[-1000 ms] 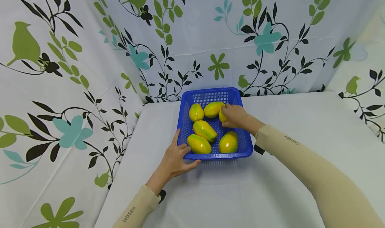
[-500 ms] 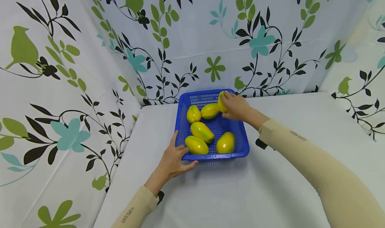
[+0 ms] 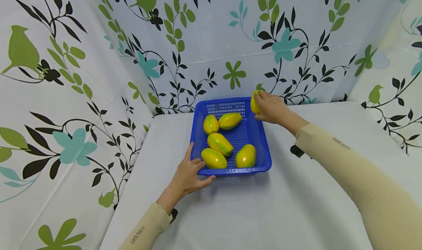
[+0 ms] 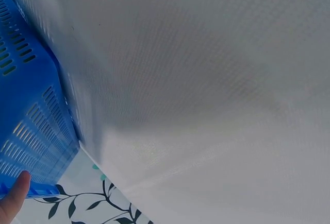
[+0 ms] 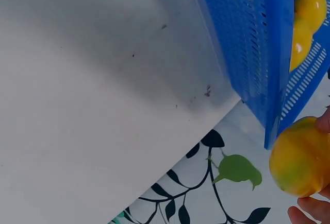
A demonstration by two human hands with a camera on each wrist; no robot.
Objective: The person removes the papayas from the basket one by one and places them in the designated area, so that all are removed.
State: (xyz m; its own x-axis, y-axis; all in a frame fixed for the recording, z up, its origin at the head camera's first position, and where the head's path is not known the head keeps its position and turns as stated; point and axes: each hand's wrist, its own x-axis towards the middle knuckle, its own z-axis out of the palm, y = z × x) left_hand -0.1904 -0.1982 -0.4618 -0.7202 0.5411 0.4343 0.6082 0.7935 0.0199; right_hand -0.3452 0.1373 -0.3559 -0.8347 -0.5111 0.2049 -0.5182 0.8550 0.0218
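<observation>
A blue plastic basket (image 3: 235,171) with slotted walls stands on the white table, several yellow mangoes with greenish patches lying in it, such as one mango (image 3: 245,156) at the near right. My left hand (image 3: 186,175) grips the basket's near left corner, index finger along the left rim and thumb at the front. My right hand (image 3: 271,109) holds another mango (image 3: 255,102) at the basket's far right corner. In the right wrist view that held mango (image 5: 299,159) appears just beyond the basket's corner, fingertips and thumb around it.
White tabletop (image 3: 316,132) extends right of the basket and in front of it. A cloth (image 3: 197,33) printed with leaves, birds and flowers hangs behind the table and on both sides.
My right hand has lifted a mango from the right side of the basket and moved it up and right to the far right corner. The left hand keeps its place on the basket.
</observation>
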